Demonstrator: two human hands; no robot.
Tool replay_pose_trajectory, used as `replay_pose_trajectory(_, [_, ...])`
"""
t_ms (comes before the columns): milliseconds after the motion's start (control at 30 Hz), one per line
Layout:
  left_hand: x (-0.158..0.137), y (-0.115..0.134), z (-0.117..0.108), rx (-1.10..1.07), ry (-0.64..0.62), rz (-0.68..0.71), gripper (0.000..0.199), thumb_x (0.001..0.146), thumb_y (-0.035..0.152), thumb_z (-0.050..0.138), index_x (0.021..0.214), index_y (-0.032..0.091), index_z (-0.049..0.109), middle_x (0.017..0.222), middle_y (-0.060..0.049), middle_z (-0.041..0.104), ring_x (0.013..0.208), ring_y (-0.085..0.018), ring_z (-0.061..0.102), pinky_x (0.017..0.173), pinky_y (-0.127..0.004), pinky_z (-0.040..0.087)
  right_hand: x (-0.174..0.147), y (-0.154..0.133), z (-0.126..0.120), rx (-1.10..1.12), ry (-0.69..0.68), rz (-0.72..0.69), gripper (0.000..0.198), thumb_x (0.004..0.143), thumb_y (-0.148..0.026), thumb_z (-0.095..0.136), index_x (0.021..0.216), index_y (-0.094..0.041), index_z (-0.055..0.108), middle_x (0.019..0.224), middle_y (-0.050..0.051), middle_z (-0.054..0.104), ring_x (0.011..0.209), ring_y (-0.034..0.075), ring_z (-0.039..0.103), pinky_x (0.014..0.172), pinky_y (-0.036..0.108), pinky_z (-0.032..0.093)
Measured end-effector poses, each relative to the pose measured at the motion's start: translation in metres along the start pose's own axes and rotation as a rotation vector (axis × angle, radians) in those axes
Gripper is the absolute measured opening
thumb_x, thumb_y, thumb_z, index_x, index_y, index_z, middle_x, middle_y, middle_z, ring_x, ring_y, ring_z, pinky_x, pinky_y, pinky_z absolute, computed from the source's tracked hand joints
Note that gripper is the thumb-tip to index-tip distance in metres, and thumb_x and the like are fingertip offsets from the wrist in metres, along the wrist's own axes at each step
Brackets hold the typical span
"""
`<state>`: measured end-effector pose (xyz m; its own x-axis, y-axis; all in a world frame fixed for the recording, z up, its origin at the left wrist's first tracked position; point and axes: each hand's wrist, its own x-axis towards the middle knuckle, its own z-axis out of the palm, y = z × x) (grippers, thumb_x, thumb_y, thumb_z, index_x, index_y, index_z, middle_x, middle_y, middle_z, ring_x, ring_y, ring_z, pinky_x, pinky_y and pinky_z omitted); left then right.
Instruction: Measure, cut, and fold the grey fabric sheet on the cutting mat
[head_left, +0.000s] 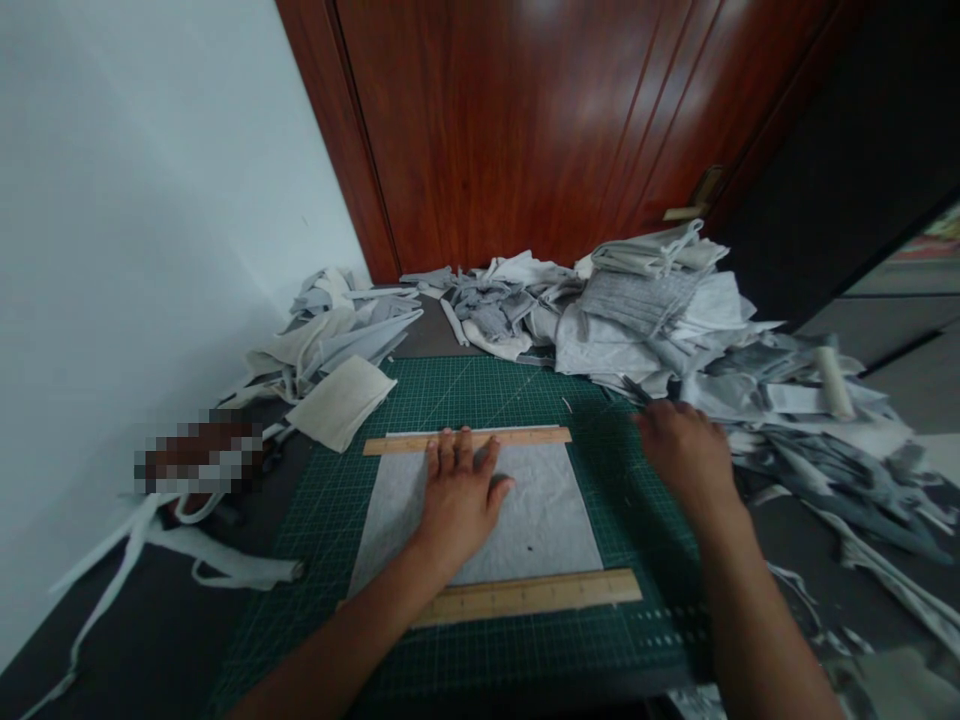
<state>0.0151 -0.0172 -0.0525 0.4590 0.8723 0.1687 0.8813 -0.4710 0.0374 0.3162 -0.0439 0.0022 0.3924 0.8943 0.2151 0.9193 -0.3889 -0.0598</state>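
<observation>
My left hand (459, 505) lies flat with fingers spread on a piece of grey fabric (544, 510). Its fingertips press on a narrow wooden ruler (536, 436) along the fabric's far edge. Across the near edge lies a wider wooden ruler (540, 594), partly behind my left forearm. A green cutting mat (622, 500) is under all of these. At the mat's right side, my right hand (690, 455) is curled downward beside the cloth pile. A slim dark tool (636, 390) shows just beyond its fingers; whatever the fingers grip is hidden and blurred.
Heaped grey and white cloth pieces (637, 310) line the back and right of the dark table. More cloth (341, 400) sits at the left, with loose strips (217, 555) nearer. A spool-like pale roll (834, 382) stands on the right pile. A wooden door (510, 130) is behind.
</observation>
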Motion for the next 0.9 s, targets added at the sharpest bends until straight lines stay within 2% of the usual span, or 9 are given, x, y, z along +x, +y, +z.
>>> replay_pose_trajectory(100, [0.000,0.000,-0.001,-0.005,-0.005,-0.004,0.059,0.103,0.053,0.050,0.156,0.028,0.048,0.161,-0.016,0.044,0.150,-0.046,0.033,0.121,-0.065,0.023,0.006,0.024,0.016,-0.143,-0.051,0.168,0.039,0.104,-0.038,0.047,0.121,-0.010,0.068,0.115,0.027,0.071,0.112,0.044,0.065,0.086,0.050,0.046])
replay_pose_trajectory(233, [-0.001,0.000,-0.002,0.001,-0.008,-0.009,0.060,0.103,0.055,0.051,0.156,0.027,0.049,0.161,-0.017,0.044,0.150,-0.047,0.032,0.122,-0.063,0.023,0.011,0.034,0.029,-0.131,-0.085,0.194,0.032,0.102,-0.028,0.048,0.119,-0.012,0.069,0.112,0.023,0.075,0.114,0.043,0.066,0.090,0.053,0.044])
replay_pose_trajectory(333, [0.000,0.000,-0.002,-0.001,-0.005,-0.013,0.059,0.103,0.054,0.051,0.155,0.027,0.049,0.161,-0.016,0.044,0.150,-0.047,0.033,0.122,-0.063,0.023,0.016,0.035,0.030,-0.134,-0.076,0.205,0.033,0.103,-0.025,0.043,0.118,-0.012,0.070,0.110,0.022,0.076,0.115,0.045,0.065,0.091,0.056,0.043])
replay_pose_trajectory(600, [-0.001,0.000,-0.002,-0.004,-0.009,-0.012,0.058,0.103,0.053,0.050,0.156,0.028,0.048,0.161,-0.017,0.043,0.151,-0.047,0.032,0.122,-0.064,0.022,0.002,0.019,0.018,-0.153,-0.033,0.139,0.040,0.105,-0.027,0.037,0.117,-0.012,0.073,0.113,0.025,0.073,0.114,0.045,0.063,0.090,0.056,0.042])
replay_pose_trajectory(767, [0.000,0.001,-0.003,0.010,-0.014,-0.012,0.058,0.104,0.052,0.050,0.156,0.027,0.048,0.162,-0.018,0.042,0.151,-0.047,0.032,0.122,-0.064,0.022,-0.003,-0.002,0.026,-0.121,-0.122,0.060,0.037,0.104,-0.027,0.042,0.101,-0.014,0.077,0.104,0.020,0.079,0.109,0.038,0.070,0.091,0.048,0.046])
replay_pose_trajectory(900, [0.001,0.002,-0.004,0.017,-0.008,-0.007,0.057,0.104,0.050,0.049,0.155,0.026,0.049,0.161,-0.018,0.043,0.151,-0.047,0.033,0.122,-0.064,0.022,0.003,0.001,0.027,-0.075,-0.167,0.081,0.036,0.103,-0.033,0.045,0.102,-0.016,0.077,0.100,0.019,0.080,0.101,0.034,0.075,0.081,0.040,0.050])
